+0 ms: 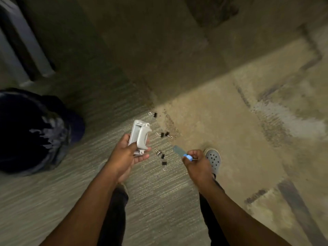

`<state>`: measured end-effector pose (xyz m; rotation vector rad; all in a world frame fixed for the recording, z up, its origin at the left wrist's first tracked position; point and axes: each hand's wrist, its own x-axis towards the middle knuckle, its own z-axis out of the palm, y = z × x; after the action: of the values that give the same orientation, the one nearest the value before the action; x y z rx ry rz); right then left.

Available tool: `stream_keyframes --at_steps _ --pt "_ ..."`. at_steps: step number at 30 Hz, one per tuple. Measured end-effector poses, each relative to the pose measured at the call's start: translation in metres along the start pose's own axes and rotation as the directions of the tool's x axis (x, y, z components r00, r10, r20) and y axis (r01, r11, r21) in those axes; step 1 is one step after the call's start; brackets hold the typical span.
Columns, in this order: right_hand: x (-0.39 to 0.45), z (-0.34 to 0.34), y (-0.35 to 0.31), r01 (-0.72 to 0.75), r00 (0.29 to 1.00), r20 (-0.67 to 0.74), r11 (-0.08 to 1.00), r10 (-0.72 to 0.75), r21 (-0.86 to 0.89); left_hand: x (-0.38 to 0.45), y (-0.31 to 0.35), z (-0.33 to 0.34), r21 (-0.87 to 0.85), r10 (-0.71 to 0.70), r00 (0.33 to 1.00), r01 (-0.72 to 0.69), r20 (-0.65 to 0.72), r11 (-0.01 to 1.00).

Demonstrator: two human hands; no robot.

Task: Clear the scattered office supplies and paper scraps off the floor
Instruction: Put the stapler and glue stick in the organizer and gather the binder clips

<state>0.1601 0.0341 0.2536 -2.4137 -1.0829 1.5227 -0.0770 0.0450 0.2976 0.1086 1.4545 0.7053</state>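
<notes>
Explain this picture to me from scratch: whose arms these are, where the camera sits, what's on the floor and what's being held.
There is no machine here. A person wears one wide-angle camera on the head, looking down at their own arms and the carpet.

The left hand grips a light grey plastic office tool, possibly a hole punch. The right hand pinches a small item with a blue end; what it is, I cannot tell.

Six black binder clips lie on the floor between the hands and just beyond them, for example one here and another here. A dark bag sits at the left, and a grey perforated shoe shows beside the right hand.
</notes>
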Motion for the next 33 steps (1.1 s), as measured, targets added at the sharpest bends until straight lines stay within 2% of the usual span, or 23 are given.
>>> stream_keyframes --at_steps 5,9,14,18,20,24,29,33 --pt "-0.112 -0.026 -0.118 0.175 0.984 0.020 0.984 -0.175 -0.013 -0.144 0.093 -0.043 -0.188 0.082 0.997 -0.077 0.017 0.979" --pt "-0.205 -0.037 -0.205 0.336 0.942 0.000 0.941 -0.337 0.034 -0.244 0.153 -0.083 -0.196 0.199 0.980 -0.191 0.024 0.962" --pt "-0.299 -0.034 -0.305 0.461 0.888 -0.079 0.874 -0.454 0.156 -0.334 0.211 -0.148 -0.225 0.330 0.943 -0.333 -0.050 0.916" --pt "-0.364 -0.022 -0.383 0.550 0.831 -0.075 0.794 -0.551 0.258 -0.389 0.258 -0.196 -0.418 0.373 0.925 -0.366 -0.070 0.832" --pt "-0.376 -0.020 -0.404 0.569 0.814 -0.051 0.778 -0.579 0.265 -0.397 0.271 -0.201 -0.526 0.324 0.943 -0.313 -0.073 0.791" --pt "-0.401 -0.003 -0.468 0.643 0.750 -0.011 0.725 -0.661 0.248 -0.411 0.313 -0.225 -0.685 0.376 0.926 -0.304 -0.048 0.662" --pt "-0.399 0.022 -0.561 0.737 0.651 0.000 0.632 -0.759 0.240 -0.400 0.366 -0.251 -0.734 0.407 0.912 -0.309 -0.049 0.605" --pt "-0.382 0.046 -0.647 0.844 0.524 -0.024 0.515 -0.851 0.150 -0.384 0.415 -0.271 -0.696 0.431 0.890 -0.403 -0.149 0.594"
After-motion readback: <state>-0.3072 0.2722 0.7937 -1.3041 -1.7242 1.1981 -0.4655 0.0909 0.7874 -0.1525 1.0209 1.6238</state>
